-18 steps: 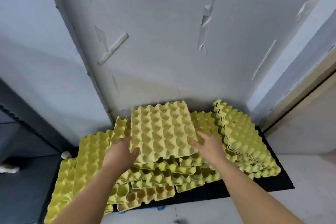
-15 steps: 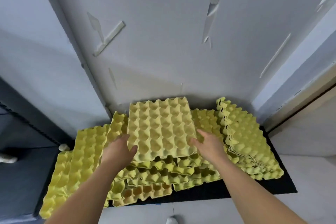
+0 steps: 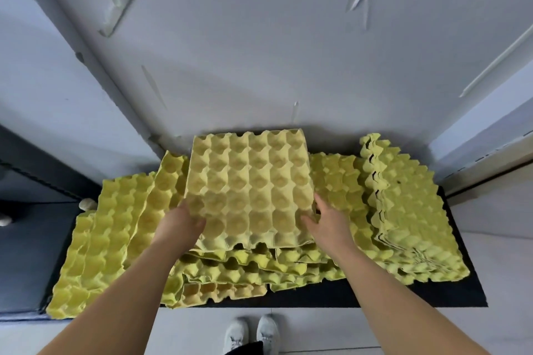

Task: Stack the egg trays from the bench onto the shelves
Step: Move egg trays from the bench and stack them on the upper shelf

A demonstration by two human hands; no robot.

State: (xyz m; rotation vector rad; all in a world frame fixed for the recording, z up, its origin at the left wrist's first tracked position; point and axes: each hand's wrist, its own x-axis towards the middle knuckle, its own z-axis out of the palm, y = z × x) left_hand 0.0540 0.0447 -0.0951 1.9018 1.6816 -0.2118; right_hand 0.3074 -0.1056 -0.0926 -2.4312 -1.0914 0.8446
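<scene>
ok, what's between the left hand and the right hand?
In the head view, the top egg tray spans the gap: the left hand grips its left edge, the right hand its right edge.

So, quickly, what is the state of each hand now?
Left hand: grips the left edge of the top egg tray.
Right hand: grips its right edge.
</scene>
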